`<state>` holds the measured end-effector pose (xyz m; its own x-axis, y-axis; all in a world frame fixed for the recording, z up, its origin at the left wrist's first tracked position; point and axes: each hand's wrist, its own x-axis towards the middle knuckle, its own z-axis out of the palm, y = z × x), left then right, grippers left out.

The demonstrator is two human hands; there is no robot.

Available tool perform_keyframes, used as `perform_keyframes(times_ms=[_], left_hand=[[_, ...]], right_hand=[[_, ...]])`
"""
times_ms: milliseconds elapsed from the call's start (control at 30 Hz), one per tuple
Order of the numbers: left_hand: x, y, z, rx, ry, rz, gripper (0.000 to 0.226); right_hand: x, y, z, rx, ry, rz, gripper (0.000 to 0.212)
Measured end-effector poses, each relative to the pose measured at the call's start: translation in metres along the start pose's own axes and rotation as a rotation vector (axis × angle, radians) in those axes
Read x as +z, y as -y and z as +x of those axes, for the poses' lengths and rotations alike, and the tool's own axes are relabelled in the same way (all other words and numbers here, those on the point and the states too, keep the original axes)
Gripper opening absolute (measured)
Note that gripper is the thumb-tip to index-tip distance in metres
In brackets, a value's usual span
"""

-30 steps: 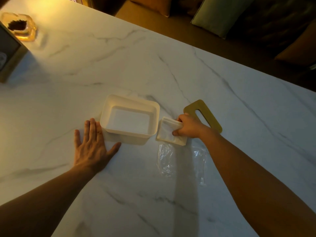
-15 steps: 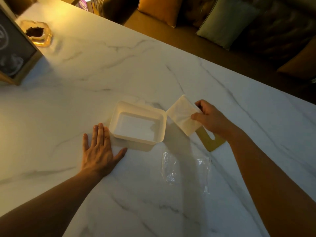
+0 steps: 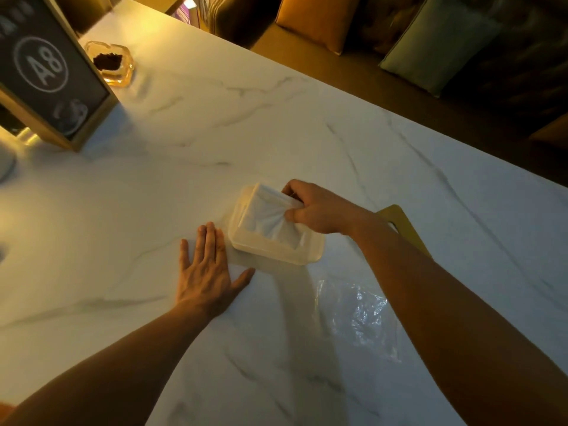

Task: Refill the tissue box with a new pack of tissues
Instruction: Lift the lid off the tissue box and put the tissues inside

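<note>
The white open-topped tissue box [image 3: 285,252] sits on the marble table [image 3: 215,142]. A stack of white tissues [image 3: 266,215] lies in its opening, creased where my right hand [image 3: 316,210] grips its far right edge over the box. My left hand [image 3: 207,272] rests flat on the table with fingers spread, just left of the box and touching its near-left corner. The gold-coloured lid [image 3: 402,229] with a slot lies to the right, partly hidden behind my right forearm. The empty clear plastic wrapper [image 3: 362,315] lies on the table in front of the box.
A framed dark sign marked A8 [image 3: 49,72] stands at the far left, with a glass ashtray [image 3: 112,63] behind it. Beyond the table's far edge is a bench with cushions [image 3: 436,41].
My right hand lifted the tissue stack from beside the box, carried it left and lowered it into the box opening. The left hand has stayed flat. The camera view shifted.
</note>
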<state>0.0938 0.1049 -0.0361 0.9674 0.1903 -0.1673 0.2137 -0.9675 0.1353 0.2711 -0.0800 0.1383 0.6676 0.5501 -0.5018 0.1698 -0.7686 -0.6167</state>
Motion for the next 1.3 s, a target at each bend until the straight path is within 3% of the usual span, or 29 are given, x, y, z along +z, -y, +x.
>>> perform_keyframes(times_ms=[300,533,667,933,1033,1133,1200,1300], left_hand=[[0.002,0.0,-0.001,0.002,-0.013,0.0,0.113],[0.005,0.001,0.0,0.008,-0.021,-0.005,0.113],[0.004,0.001,-0.001,0.006,-0.005,0.003,0.113],[0.002,0.0,-0.001,0.005,0.016,0.0,0.112],[0.002,0.001,-0.001,0.004,0.015,-0.001,0.112],[0.001,0.001,-0.001,0.004,0.018,-0.002,0.112],[0.0,0.0,-0.001,0.001,0.025,0.003,0.113],[-0.002,0.0,-0.001,-0.001,0.026,0.002,0.114]], right_hand=[[0.041,-0.021,0.034,0.069,0.102,-0.142,0.014],[0.057,-0.028,0.038,0.09,0.042,-0.327,0.034],[0.066,-0.03,0.035,0.054,-0.12,-0.419,0.039],[0.062,-0.024,0.013,0.014,-0.452,-0.487,0.026],[0.048,-0.023,-0.007,-0.017,-0.564,-0.437,0.027],[0.03,-0.035,-0.034,-0.074,-0.782,-0.336,0.019],[0.018,-0.057,-0.05,-0.022,-0.865,-0.275,0.017],[0.009,-0.106,-0.065,0.218,-0.843,-0.238,0.022]])
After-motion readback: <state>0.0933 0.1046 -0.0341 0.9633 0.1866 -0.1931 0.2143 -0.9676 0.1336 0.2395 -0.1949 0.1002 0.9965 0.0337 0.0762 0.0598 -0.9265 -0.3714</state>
